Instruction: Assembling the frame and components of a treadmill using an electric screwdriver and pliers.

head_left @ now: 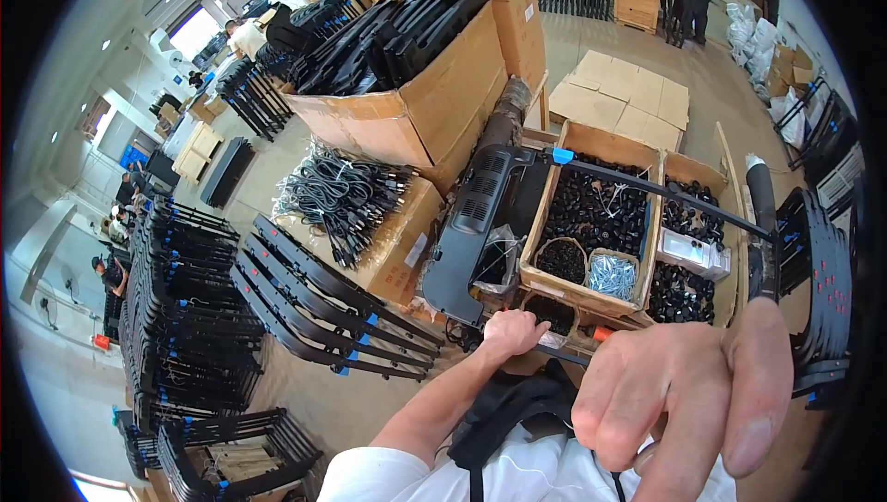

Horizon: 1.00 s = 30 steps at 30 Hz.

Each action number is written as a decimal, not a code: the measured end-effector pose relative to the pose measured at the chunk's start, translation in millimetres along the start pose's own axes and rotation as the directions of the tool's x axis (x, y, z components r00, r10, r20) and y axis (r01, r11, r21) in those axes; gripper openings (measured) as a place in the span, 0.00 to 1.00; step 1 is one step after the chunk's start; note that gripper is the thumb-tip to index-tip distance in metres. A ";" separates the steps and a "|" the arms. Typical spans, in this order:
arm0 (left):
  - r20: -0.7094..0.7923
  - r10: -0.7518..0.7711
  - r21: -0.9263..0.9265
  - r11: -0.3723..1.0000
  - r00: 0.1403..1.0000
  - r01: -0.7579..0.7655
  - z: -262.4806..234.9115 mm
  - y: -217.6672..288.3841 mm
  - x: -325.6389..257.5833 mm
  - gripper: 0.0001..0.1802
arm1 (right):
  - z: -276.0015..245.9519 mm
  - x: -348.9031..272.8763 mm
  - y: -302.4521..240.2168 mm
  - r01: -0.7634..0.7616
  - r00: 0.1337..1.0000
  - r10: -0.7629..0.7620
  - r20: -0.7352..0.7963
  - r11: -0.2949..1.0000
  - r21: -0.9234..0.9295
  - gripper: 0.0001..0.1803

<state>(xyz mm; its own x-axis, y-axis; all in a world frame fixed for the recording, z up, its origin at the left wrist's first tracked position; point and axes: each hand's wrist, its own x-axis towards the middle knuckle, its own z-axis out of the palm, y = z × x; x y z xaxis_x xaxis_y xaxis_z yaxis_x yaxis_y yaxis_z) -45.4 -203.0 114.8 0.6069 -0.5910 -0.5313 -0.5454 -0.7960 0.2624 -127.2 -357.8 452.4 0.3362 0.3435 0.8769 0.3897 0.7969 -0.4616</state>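
Workshop's packed w/ stacked black metal frames (185, 299). L grip (512, 332) closed round slim black metal bar (564, 355); black vented plastic housing (479, 195) lies beyond it, prob. part-done, fastening unclear. R grip (679, 382) raised, curled; can't tell if holding.

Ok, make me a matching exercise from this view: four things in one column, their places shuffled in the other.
Things:
1. Small silvery metal fasteners
2. Looped black cables with plugs
3. Heaped long black plastic parts
4. Person's bare right hand

Places:
A. Raised close to the camera
B. Inside the large open cardboard carton
C. Within the divided wooden crate
D. On top of a smaller brown cardboard box

Pairs: 1-C, 2-D, 3-B, 4-A
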 end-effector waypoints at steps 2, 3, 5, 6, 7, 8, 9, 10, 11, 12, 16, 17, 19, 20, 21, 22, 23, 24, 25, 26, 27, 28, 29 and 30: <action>-0.005 -0.018 -0.009 1.000 1.000 0.018 0.0 -5.2 -1.6 0.34 | -4.2 -2.4 7.3 0.030 0.998 -0.032 0.055 0.999 0.037 0.20; 0.001 -0.006 -0.010 1.000 1.000 0.006 -1.8 -0.2 -2.1 0.34 | -3.8 -4.4 6.2 0.040 0.997 -0.043 0.069 0.999 0.036 0.20; -0.004 0.028 -0.017 0.999 1.000 -0.028 -5.6 5.3 -5.4 0.34 | 10.5 -17.9 10.7 0.028 0.979 -0.022 -0.201 0.999 0.030 0.20; -0.013 0.054 -0.016 0.998 0.998 -0.054 -7.8 8.6 -3.7 0.34 | 18.1 -29.3 13.5 0.028 0.892 -0.013 -0.452 0.999 0.027 0.20; -0.022 0.042 -0.020 0.999 0.999 -0.043 -7.2 4.6 -3.7 0.34 | 16.9 -35.5 23.7 0.028 0.754 0.010 -0.656 0.998 0.048 0.21; -0.032 0.028 -0.013 0.999 0.999 -0.029 -4.4 1.7 -3.9 0.33 | -4.0 -43.9 30.7 -0.152 0.736 0.073 -0.673 0.987 -0.059 0.18; -0.040 0.019 -0.005 1.000 0.999 -0.019 -1.1 0.7 -3.9 0.33 | -35.4 -65.8 38.7 -0.372 0.735 0.158 -0.660 0.908 -0.196 0.16; -0.053 0.047 0.003 0.999 0.997 -0.047 3.0 -2.0 -1.6 0.33 | -62.0 -87.6 48.6 -0.585 0.650 0.275 -0.709 0.776 -0.236 0.14; -0.055 0.049 0.001 0.999 0.997 -0.049 0.6 -1.2 -0.4 0.33 | -89.6 -111.6 63.5 -0.749 0.554 0.343 -0.759 0.602 -0.275 0.10; -0.020 0.028 0.003 1.000 0.999 -0.028 -1.6 3.3 0.3 0.33 | -112.0 -135.8 73.2 -0.875 0.461 0.343 -0.819 0.331 -0.354 0.08; 0.022 0.004 -0.001 1.000 1.000 -0.004 -4.9 5.4 2.0 0.34 | -206.1 -272.3 82.4 -0.992 0.121 0.249 -0.961 0.073 -0.106 0.10; 0.030 -0.010 0.000 1.000 1.000 0.010 -3.4 3.8 1.5 0.34 | -221.2 -291.0 78.3 -0.957 0.286 0.054 -0.957 -0.043 -0.288 0.10; 0.041 0.009 -0.006 1.000 0.999 -0.009 -0.6 9.1 6.3 0.34 | -262.9 -334.6 51.4 -0.940 0.340 -0.124 -0.932 -0.088 -0.331 0.10; 0.009 -0.004 -0.004 1.000 1.000 0.005 -1.7 5.0 3.0 0.33 | -275.9 -327.4 48.3 -0.922 0.373 -0.169 -0.912 -0.173 -0.345 0.10; -0.023 -0.011 0.000 1.000 1.000 0.011 -2.2 3.2 1.7 0.32 | -289.5 -321.5 44.2 -0.930 0.316 -0.193 -0.929 -0.256 -0.263 0.12; -0.033 -0.012 -0.008 1.000 0.999 0.012 -1.9 1.8 1.5 0.31 | -303.8 -322.2 39.9 -0.874 0.405 -0.221 -0.887 -0.378 -0.305 0.14; -0.032 -0.025 -0.018 1.000 0.999 0.024 -1.6 2.2 2.4 0.31 | -316.7 -323.1 34.3 -0.803 0.494 -0.235 -0.837 -0.493 -0.336 0.17; -0.004 -0.025 -0.023 0.999 1.000 0.024 -2.3 3.2 3.4 0.32 | -330.7 -328.3 30.3 -0.782 0.461 -0.204 -0.864 -0.553 -0.287 0.19; 0.021 -0.027 -0.028 0.999 0.999 0.028 -2.9 2.8 3.7 0.32 | -345.0 -334.3 27.8 -0.754 0.428 -0.174 -0.887 -0.611 -0.243 0.22; 0.020 -0.043 -0.039 0.998 0.999 0.044 -1.5 1.7 5.1 0.32 | -358.0 -340.0 26.0 -0.743 0.364 -0.144 -0.920 -0.641 -0.194 0.26; 0.017 -0.043 -0.036 0.998 0.999 0.044 2.1 -2.9 4.6 0.32 | -368.2 -333.0 32.1 -0.764 0.201 -0.043 -0.979 -0.632 -0.129 0.32; 0.013 -0.017 -0.032 0.999 1.000 0.018 2.9 -0.9 6.7 0.32 | -382.6 -345.1 28.1 -0.766 0.114 0.008 -0.993 -0.636 -0.093 0.35; 0.009 -0.026 -0.046 0.999 1.000 0.027 3.3 0.3 8.7 0.32 | -396.1 -356.2 22.4 -0.763 0.026 0.056 -0.998 -0.644 -0.056 0.38; 0.023 -0.022 -0.054 0.998 0.999 0.023 3.5 -1.9 8.4 0.31 | -404.6 -359.9 26.5 -0.768 0.002 0.130 -0.992 -0.635 -0.085 0.41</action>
<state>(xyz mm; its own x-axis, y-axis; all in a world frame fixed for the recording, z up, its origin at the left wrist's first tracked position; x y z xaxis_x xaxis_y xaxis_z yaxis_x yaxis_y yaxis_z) -41.3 -206.1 107.0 0.6056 -0.5700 -0.5553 -0.4993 -0.8155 0.2926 109.0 -661.4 70.4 0.9014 -0.3886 -0.1909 -0.4329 -0.8119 -0.3917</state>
